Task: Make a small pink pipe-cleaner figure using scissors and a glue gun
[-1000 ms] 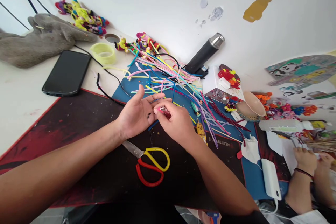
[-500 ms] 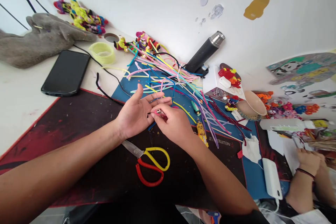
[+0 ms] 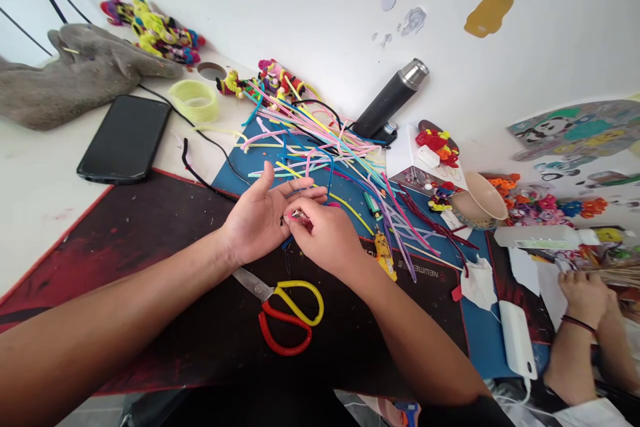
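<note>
I see right hand [image 3: 327, 230] pinching small pink-and-red piece [image 3: 301, 215], partly hidden by thumb and fingers, over left hand [image 3: 257, 220]. Left hand spread, palm up, tiny black bit [image 3: 281, 221] on palm; whether piece touches bit, I can't tell.

Counter [image 3: 45, 153] layout: scissors [image 3: 270, 292] near, stem pile [image 3: 310, 140] far, hands between.
The scissors lie on the mat [image 3: 165, 233], on the near side of the left hand [image 3: 257, 223] and right hand [image 3: 330, 233]; a small part [image 3: 302, 215] sits in the right hand, at the left palm. Far left: phone [image 3: 125, 140], with the coil [image 3: 197, 110] to its far right. Behind the stem pile: flask [image 3: 387, 103]. Right of the flask: box [image 3: 403, 153], then bowl [image 3: 480, 203]. Right: power bank [image 3: 519, 340], between the mat and a co-worker's hands [image 3: 583, 297].
</note>
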A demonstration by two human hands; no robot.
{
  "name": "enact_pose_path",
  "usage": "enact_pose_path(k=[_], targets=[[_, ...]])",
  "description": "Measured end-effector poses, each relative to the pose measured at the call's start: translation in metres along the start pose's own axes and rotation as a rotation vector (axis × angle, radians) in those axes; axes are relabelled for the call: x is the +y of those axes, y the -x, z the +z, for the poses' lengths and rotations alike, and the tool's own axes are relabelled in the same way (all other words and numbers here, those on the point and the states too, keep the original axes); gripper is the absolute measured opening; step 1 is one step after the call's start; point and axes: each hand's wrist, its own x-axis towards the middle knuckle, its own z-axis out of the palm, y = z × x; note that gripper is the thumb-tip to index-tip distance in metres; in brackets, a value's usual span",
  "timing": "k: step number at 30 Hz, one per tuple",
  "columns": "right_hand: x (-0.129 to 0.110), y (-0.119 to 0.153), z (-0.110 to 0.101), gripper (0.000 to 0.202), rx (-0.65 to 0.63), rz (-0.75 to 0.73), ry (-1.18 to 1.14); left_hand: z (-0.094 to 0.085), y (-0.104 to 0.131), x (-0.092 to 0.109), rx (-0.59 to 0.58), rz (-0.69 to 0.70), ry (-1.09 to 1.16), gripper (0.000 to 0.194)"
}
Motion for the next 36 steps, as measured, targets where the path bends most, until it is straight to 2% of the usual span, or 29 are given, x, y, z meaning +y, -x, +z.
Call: enact_pose_path(k=[9,22,30,36], targets=[[0.001,-0.003,0.001,0.011,-0.013,0.029,-0.028,0.001,-0.001,0.002,0.005,0.012,-0.039,0.075],[0.006,-0.004,0.005,0.013,-0.010,-0.019,-0.070,0.001,-0.001,0.001,0.050,0.035,-0.086,0.071],[0.005,-0.006,0.005,0.010,-0.003,0.008,-0.174,0.001,-0.001,0.001,0.043,0.036,-0.095,0.069],[0.007,-0.007,-0.002,0.008,0.045,0.054,-0.267,0.010,-0.001,0.003,0.118,0.038,-0.044,0.071]])
